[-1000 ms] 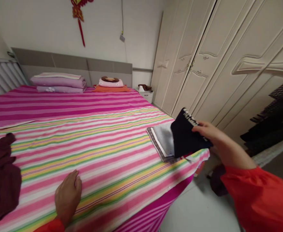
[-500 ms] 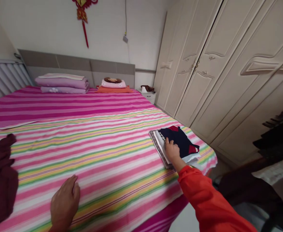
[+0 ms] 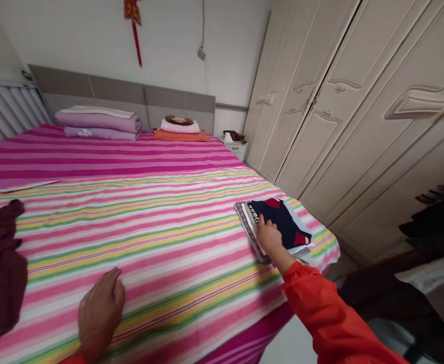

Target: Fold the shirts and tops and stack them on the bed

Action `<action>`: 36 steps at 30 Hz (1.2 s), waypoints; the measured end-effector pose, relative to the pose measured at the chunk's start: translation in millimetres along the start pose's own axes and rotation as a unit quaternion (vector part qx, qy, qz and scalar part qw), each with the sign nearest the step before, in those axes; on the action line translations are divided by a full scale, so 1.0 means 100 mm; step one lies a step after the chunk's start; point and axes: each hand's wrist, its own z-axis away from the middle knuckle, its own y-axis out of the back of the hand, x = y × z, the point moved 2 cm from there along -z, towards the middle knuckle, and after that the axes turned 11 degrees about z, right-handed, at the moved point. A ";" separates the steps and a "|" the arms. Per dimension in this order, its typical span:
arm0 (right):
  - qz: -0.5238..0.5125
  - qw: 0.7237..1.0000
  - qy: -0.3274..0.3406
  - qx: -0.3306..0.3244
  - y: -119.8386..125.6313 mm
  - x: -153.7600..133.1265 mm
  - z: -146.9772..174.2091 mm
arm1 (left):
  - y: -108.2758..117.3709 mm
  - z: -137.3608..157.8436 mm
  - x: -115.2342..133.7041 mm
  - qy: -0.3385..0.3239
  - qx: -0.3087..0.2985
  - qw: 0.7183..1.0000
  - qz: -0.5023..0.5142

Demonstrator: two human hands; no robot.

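At the bed's right side lies a stack of folded clothes, topped by a navy garment with dark red patches [image 3: 291, 222] and white lettering. My right hand [image 3: 270, 236], in an orange-red sleeve, rests on its near left edge, index finger stretched out and the others slightly bent, gripping nothing visible. Grey and white folded clothes [image 3: 249, 230] stick out beneath. My left hand [image 3: 101, 306] is low over the striped sheet [image 3: 176, 268], fingers stretched forward and empty; whether it touches the sheet I cannot tell. Left of it lies a crumpled maroon garment [image 3: 2, 273].
Folded lilac bedding [image 3: 100, 124] and an orange pillow [image 3: 182, 135] with a pink item on top sit by the headboard [image 3: 176, 100]. A nightstand [image 3: 236, 148] stands beyond. The wardrobe [image 3: 331, 116] runs along the right, with dark clothes [image 3: 430, 222] nearer me.
The view has tipped slightly downward. My right hand has stayed on the navy garment, its index finger near the lettering. My left hand has barely moved.
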 end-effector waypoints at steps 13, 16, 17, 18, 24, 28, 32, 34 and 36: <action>-0.087 0.996 0.020 0.022 0.01 0.39 -0.45 | -0.03 0.01 -0.02 0.000 0.011 1.000 -0.006; -0.101 0.994 0.027 -0.024 -0.24 0.18 -0.46 | -0.07 0.02 -0.08 -0.007 0.015 1.000 -0.001; -0.104 0.994 0.030 -0.030 -0.28 0.14 -0.47 | -0.08 0.02 -0.10 -0.008 0.018 1.000 0.001; -0.106 0.993 0.034 -0.033 -0.31 0.11 -0.47 | -0.09 0.02 -0.11 -0.007 0.021 1.000 0.004; -0.117 0.991 0.012 -0.055 -0.23 0.15 -0.43 | -0.13 0.09 -0.06 -0.001 0.044 0.998 0.036; -0.128 0.991 0.018 0.043 -0.32 -0.27 -0.09 | -0.15 0.11 -0.03 0.012 0.073 0.996 0.052; -0.148 0.968 0.175 0.106 -0.45 -1.14 0.76 | -0.17 0.15 -0.01 0.012 0.105 0.992 0.066; -0.157 0.961 0.210 0.093 -0.50 -1.50 1.15 | -0.18 0.18 0.00 0.014 0.113 0.991 0.074; -0.162 0.961 0.205 0.087 -0.53 -1.71 1.38 | -0.20 0.19 -0.02 0.014 0.107 0.991 0.083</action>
